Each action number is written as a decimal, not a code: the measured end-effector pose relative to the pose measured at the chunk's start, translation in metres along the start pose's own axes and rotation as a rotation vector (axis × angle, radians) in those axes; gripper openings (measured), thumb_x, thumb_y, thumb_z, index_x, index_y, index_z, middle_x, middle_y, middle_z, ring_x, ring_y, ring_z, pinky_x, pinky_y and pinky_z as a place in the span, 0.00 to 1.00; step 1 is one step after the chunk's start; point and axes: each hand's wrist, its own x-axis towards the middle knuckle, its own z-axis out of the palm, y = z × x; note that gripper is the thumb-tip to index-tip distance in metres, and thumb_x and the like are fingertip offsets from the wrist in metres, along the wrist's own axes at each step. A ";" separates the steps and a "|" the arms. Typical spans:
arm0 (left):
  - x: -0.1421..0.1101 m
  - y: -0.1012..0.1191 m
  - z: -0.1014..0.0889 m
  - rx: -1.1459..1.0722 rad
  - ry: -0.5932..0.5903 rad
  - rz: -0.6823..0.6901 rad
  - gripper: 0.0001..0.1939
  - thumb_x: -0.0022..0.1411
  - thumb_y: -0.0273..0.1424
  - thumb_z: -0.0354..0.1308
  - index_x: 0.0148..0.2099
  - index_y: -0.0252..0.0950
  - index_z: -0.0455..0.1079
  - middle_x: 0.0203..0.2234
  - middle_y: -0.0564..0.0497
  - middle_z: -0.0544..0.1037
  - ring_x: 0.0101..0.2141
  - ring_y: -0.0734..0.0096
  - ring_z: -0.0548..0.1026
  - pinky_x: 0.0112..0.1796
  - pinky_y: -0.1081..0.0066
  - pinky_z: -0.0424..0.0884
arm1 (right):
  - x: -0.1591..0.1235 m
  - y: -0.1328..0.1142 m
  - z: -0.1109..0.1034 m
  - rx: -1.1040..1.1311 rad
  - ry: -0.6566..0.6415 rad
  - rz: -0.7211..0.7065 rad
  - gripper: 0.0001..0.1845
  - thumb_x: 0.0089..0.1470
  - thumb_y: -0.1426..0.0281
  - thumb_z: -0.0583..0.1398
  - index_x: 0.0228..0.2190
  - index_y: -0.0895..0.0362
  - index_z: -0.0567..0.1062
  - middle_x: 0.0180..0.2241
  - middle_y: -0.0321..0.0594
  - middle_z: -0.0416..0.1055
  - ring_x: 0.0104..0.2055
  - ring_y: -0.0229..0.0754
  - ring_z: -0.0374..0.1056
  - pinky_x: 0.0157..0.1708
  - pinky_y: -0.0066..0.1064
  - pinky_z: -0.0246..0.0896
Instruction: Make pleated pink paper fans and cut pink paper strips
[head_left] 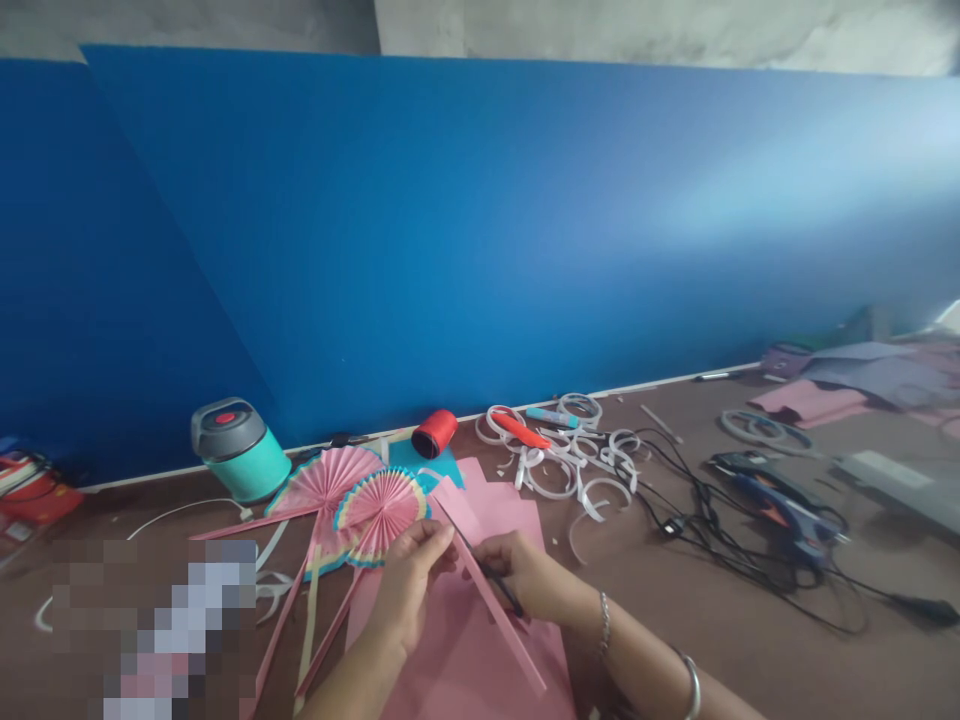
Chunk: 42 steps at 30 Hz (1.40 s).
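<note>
A narrow folded strip of pink paper (502, 625) slants across the middle, its upper end pinched by my left hand (420, 560). My right hand (517, 570) is closed around a dark, slim tool (502, 592) that looks like scissors, right against the strip; its blades are mostly hidden. Beneath both hands lie sheets of pink paper (450, 660). Just left of my left hand are a pleated pink paper fan (386, 515) with yellow and blue edging and a larger pink fan (330, 480), with long paper strips running toward me.
Curled white paper strips (551, 475), a red cutter-like piece (520, 431) and a red cylinder (434, 433) lie behind the paper. A turquoise container (247, 465) stands left. Right are tangled black cables (720, 545) and a blue glue gun (787, 520). A blue panel (480, 250) bounds the table.
</note>
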 end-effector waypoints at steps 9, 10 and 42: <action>0.000 -0.004 0.001 -0.009 -0.048 -0.026 0.16 0.40 0.37 0.69 0.22 0.34 0.67 0.16 0.56 0.71 0.21 0.78 0.68 0.26 0.76 0.66 | 0.003 0.007 -0.002 -0.010 0.011 -0.066 0.13 0.37 0.77 0.55 0.28 0.61 0.76 0.15 0.28 0.64 0.13 0.28 0.55 0.11 0.18 0.45; 0.000 -0.004 0.001 -0.005 -0.051 -0.025 0.16 0.40 0.37 0.69 0.22 0.34 0.67 0.17 0.56 0.72 0.21 0.77 0.69 0.27 0.76 0.66 | 0.003 0.007 -0.002 -0.014 0.020 -0.056 0.13 0.37 0.77 0.56 0.29 0.61 0.76 0.15 0.28 0.64 0.12 0.28 0.54 0.11 0.19 0.45; 0.016 0.072 -0.039 -0.060 0.206 0.137 0.08 0.44 0.27 0.64 0.28 0.34 0.68 0.19 0.56 0.74 0.21 0.78 0.73 0.23 0.80 0.69 | 0.015 0.010 -0.035 -1.224 0.893 -0.045 0.22 0.48 0.73 0.57 0.47 0.62 0.68 0.41 0.51 0.66 0.46 0.52 0.60 0.44 0.37 0.53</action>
